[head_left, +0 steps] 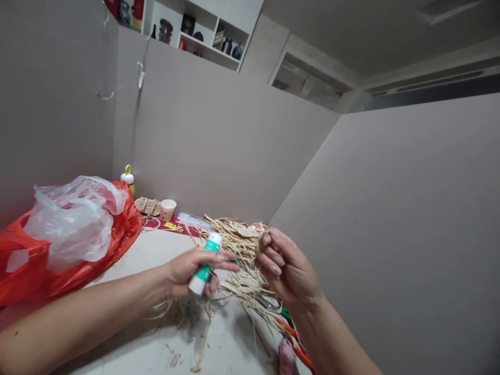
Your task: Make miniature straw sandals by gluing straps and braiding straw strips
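Observation:
My left hand [183,271] holds a green and white glue stick [205,264], tilted, with the thumb across it and some fingers stretched out to the right. To its right, my right hand [291,268] is raised with thumb and forefinger pinched and the other fingers curled. Whatever may be between those fingertips is too small to make out. Behind and below both hands lies a loose heap of dry straw-coloured strips [238,242]. Orange handles [291,330], a green handle [286,313] and a metal blade [266,301] show beside my right wrist, partly covered.
Red and white plastic bags [78,219] bulge on the left of the white table [128,284]. Farther back stand a paper cup [167,209], a woven straw piece [148,206] and a yellow-and-white bottle [127,179]. Grey partitions [219,146] enclose the table. Something pink [287,358] lies at the front.

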Action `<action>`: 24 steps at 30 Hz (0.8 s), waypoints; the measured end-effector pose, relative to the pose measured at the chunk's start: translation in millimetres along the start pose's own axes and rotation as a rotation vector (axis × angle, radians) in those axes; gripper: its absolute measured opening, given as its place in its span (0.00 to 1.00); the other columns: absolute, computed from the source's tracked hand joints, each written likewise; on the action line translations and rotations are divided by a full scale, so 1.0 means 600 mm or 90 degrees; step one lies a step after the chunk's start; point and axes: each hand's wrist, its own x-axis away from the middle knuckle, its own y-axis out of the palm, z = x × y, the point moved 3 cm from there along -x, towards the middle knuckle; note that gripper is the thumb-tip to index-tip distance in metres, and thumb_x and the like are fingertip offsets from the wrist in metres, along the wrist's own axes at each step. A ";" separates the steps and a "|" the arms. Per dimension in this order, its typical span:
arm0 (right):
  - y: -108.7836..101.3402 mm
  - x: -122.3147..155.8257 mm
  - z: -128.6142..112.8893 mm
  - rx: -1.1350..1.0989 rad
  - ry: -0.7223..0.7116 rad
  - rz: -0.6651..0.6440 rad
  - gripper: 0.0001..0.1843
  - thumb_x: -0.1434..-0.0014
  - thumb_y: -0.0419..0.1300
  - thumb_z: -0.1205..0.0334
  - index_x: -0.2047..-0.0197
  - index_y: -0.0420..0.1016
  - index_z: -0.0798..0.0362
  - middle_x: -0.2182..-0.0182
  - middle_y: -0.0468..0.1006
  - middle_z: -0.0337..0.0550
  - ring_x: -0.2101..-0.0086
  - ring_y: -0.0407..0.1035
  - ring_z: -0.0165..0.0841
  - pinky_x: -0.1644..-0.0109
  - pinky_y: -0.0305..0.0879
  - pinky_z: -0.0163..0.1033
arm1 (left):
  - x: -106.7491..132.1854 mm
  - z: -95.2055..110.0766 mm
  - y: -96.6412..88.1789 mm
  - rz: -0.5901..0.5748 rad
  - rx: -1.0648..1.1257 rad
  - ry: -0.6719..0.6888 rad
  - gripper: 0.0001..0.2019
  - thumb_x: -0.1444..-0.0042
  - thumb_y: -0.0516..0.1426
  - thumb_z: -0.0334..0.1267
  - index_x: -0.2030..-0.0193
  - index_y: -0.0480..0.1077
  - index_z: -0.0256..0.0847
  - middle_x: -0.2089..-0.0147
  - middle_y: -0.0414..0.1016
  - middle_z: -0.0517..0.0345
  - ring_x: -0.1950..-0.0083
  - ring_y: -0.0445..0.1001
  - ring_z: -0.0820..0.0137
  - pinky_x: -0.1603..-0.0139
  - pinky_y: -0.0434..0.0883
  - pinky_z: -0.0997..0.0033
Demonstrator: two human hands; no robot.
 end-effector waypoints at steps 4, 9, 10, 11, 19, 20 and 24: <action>0.009 -0.016 0.017 0.043 -0.005 -0.014 0.12 0.47 0.65 0.57 0.74 0.72 0.55 0.88 0.53 0.27 0.86 0.49 0.20 0.84 0.49 0.25 | 0.005 -0.041 0.027 -0.067 0.019 -0.068 0.19 0.55 0.61 0.38 0.55 0.69 0.34 0.61 0.78 0.45 0.83 0.71 0.74 0.86 0.62 0.77; -0.027 -0.027 0.000 0.033 -0.049 0.053 0.12 0.52 0.69 0.58 0.75 0.73 0.57 0.88 0.54 0.27 0.86 0.50 0.18 0.84 0.51 0.23 | -0.003 -0.024 0.009 0.082 -0.026 0.029 0.08 0.58 0.61 0.34 0.75 0.64 0.36 0.85 0.62 0.66 0.88 0.60 0.80 0.87 0.56 0.81; -0.038 -0.027 -0.004 0.017 -0.048 0.075 0.12 0.54 0.70 0.59 0.76 0.73 0.57 0.88 0.55 0.27 0.86 0.51 0.18 0.84 0.51 0.22 | -0.004 -0.017 0.003 0.112 -0.025 0.050 0.10 0.59 0.61 0.33 0.77 0.62 0.37 0.85 0.60 0.67 0.87 0.59 0.81 0.87 0.55 0.82; -0.050 -0.026 -0.007 0.000 -0.042 0.096 0.13 0.55 0.71 0.60 0.76 0.72 0.57 0.88 0.55 0.27 0.86 0.51 0.18 0.85 0.51 0.22 | -0.006 -0.009 -0.003 0.135 -0.025 0.070 0.11 0.59 0.61 0.33 0.78 0.60 0.38 0.84 0.59 0.67 0.87 0.58 0.82 0.87 0.55 0.82; -0.099 -0.012 -0.026 -0.084 -0.051 0.140 0.15 0.58 0.71 0.65 0.78 0.67 0.55 0.85 0.54 0.26 0.84 0.54 0.17 0.83 0.54 0.22 | -0.013 0.011 -0.027 0.195 -0.036 0.094 0.09 0.57 0.59 0.32 0.77 0.60 0.38 0.83 0.60 0.68 0.86 0.58 0.81 0.86 0.55 0.81; -0.103 -0.011 -0.028 -0.076 -0.058 0.146 0.14 0.58 0.71 0.64 0.76 0.68 0.55 0.85 0.55 0.26 0.84 0.55 0.17 0.82 0.55 0.22 | -0.014 0.010 -0.029 0.200 -0.036 0.091 0.08 0.57 0.59 0.31 0.77 0.60 0.38 0.83 0.60 0.68 0.86 0.58 0.81 0.86 0.55 0.81; -0.120 -0.007 -0.032 -0.051 -0.072 0.167 0.11 0.58 0.71 0.64 0.74 0.72 0.55 0.85 0.56 0.27 0.83 0.55 0.17 0.81 0.55 0.24 | -0.019 0.007 -0.034 0.201 -0.009 0.073 0.09 0.55 0.59 0.32 0.76 0.60 0.38 0.83 0.61 0.67 0.86 0.59 0.81 0.86 0.55 0.81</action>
